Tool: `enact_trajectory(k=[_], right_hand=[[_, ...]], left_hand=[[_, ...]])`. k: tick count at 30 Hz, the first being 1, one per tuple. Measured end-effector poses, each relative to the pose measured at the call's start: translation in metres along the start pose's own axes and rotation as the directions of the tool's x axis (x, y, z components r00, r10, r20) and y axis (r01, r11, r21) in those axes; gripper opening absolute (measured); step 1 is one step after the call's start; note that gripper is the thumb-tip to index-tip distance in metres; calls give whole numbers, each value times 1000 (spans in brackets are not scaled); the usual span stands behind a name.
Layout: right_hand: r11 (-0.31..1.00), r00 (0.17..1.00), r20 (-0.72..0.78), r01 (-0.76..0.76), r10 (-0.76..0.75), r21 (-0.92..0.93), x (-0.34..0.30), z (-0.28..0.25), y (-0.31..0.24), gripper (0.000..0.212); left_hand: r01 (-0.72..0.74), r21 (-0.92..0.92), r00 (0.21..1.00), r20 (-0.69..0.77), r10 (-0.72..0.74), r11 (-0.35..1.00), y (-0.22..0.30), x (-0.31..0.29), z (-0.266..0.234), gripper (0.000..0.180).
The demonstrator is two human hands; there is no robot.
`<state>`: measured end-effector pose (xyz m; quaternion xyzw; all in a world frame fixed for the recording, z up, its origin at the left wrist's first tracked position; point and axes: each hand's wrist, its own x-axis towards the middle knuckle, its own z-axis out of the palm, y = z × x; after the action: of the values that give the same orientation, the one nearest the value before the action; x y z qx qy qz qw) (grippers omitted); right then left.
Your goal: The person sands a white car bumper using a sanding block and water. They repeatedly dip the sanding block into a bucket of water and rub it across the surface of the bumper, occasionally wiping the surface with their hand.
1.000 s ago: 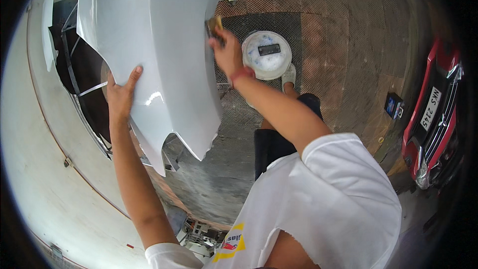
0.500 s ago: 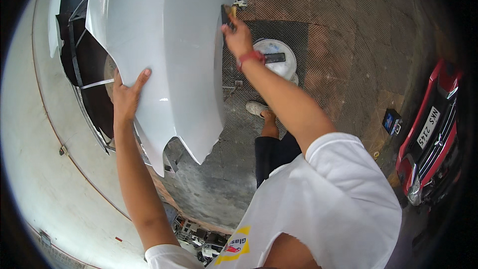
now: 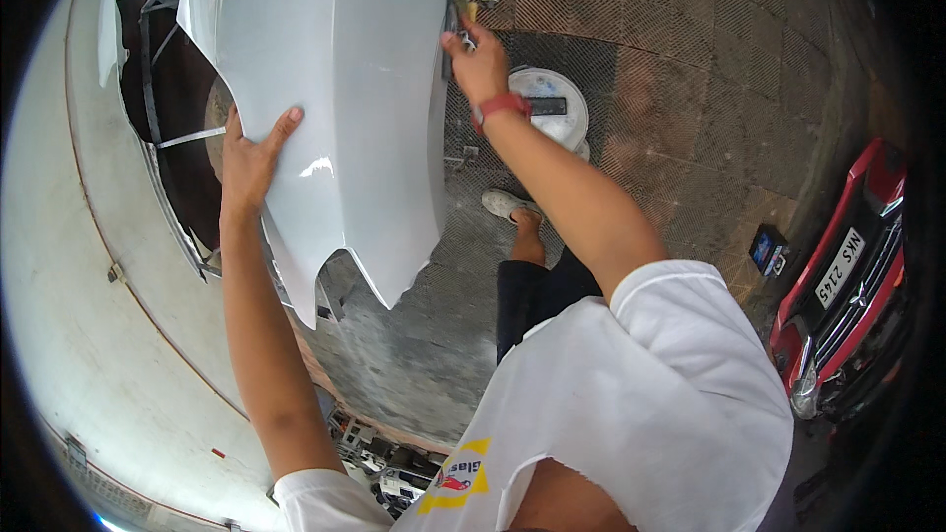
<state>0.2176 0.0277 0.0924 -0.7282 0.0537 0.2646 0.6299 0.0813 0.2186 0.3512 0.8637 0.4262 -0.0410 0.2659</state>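
A light grey car body panel (image 3: 379, 138) runs down the picture left of centre, ending in pointed tips. My left hand (image 3: 248, 163) clasps its left edge, thumb on the top face and the other fingers partly hidden at the rim. At the panel's right edge, my right hand (image 3: 481, 67) has its fingers round a dark sanding block (image 3: 452, 18) with something yellowish beside it. The block lies against the edge, and its working face is hidden. A red band (image 3: 503, 108) circles my right wrist.
Right of the panel stands a round white bucket (image 3: 572, 133), a dark rectangular block (image 3: 549, 106) on top. A red car bumper (image 3: 872, 207) and a small dark box (image 3: 765, 248) sit at the right. A pale curved surface (image 3: 59, 266) fills the left; several parts (image 3: 379, 453) lie below.
The panel appears slightly higher in the picture as the view shifts. My right hand keeps the sanding block at the right edge, and my left hand keeps its hold.
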Motion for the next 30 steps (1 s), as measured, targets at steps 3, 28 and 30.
enact_trajectory(k=[3, 28, 30], right_hand=[[968, 970, 52, 242, -239, -71, -76, -2, -1, 57], [906, 921, 54, 390, -387, -163, -159, 5, 47, 61], [921, 932, 56, 363, -359, -141, -184, 6, 47, 60]], left_hand=[[9, -25, 1000, 23, -9, 1000, -4, -4, 0, 94], [-109, 56, 994, 13, 109, 992, -15, -6, -3, 91], [-115, -15, 993, 23, 115, 993, -22, -3, -3, 91]])
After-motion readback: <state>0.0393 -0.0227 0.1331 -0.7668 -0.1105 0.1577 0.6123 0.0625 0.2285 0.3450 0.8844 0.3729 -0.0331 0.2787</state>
